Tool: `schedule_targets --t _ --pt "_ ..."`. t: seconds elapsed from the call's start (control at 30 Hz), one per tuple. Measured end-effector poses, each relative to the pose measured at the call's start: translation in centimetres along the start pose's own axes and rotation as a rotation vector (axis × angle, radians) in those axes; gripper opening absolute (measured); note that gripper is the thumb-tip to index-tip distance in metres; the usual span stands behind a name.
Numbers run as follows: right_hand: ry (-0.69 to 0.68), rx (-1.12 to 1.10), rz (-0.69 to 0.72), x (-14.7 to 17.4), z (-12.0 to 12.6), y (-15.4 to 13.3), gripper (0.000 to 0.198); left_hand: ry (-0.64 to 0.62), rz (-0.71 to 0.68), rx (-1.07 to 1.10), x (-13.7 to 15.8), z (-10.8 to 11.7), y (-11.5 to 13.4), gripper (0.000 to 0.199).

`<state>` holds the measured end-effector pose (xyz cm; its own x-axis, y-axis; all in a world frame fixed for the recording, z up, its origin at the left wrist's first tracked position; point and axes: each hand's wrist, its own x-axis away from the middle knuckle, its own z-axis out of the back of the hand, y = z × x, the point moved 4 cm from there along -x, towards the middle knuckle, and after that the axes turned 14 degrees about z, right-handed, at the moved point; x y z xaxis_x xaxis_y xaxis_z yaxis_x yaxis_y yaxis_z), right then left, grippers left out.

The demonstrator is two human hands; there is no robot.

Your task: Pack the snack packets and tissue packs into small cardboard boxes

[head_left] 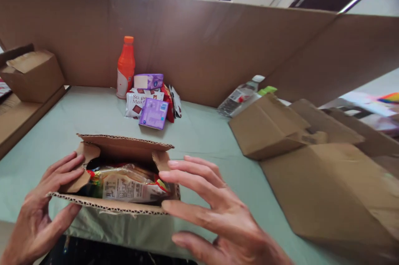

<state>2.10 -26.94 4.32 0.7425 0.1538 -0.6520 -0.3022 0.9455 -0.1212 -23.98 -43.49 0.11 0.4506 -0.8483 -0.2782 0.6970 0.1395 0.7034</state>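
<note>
A small open cardboard box (pixel 124 142) stands at the table's near edge, its top flaps raised. Inside lies a clear plastic food packet (pixel 131 186) with printed text and red and green parts. My left hand (pixel 46 206) grips the box's left end, fingers over the side flap and thumb against the near wall. At the right end, my right hand (pixel 212 202) has its fingers spread, the fingertips at the right side flap and near corner; nothing is held in it.
An orange bottle (pixel 126 69), purple boxes (pixel 153 113) and a white snack packet (pixel 133 105) stand at the back against a cardboard wall (pixel 199 44). A clear bottle (pixel 238 98) leans at right, behind cardboard boxes (pixel 324 182). Another box (pixel 37 75) sits at far left.
</note>
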Motion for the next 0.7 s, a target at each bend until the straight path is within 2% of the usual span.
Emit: schedule_targets --t 0.13,0.27,0.4,0.5,0.57,0.7 --pt "0.096 0.108 -0.144 2.5 -1.7 -1.3 0.030 0.029 0.015 0.022 0.1 -0.6 -0.7 0.040" --pt "0.257 0.138 -0.296 3.9 -3.7 -2.2 0.041 0.052 0.042 0.062 0.0 -0.7 -1.3 0.037" --pt "0.426 0.125 -0.330 3.8 -4.8 -2.1 0.047 0.054 0.056 0.092 0.0 -0.7 -1.4 0.035" --pt "0.430 0.095 -0.293 3.3 -5.1 -1.8 0.053 0.093 0.102 0.120 0.0 -1.2 -1.2 0.030" --pt "0.407 0.124 -0.280 3.1 -4.9 -1.7 0.056 0.179 0.179 0.136 0.1 -1.6 -1.1 0.029" --pt "0.299 0.202 -0.258 2.6 -4.2 -0.8 0.047 0.311 0.339 0.197 0.2 -2.3 -1.0 0.050"
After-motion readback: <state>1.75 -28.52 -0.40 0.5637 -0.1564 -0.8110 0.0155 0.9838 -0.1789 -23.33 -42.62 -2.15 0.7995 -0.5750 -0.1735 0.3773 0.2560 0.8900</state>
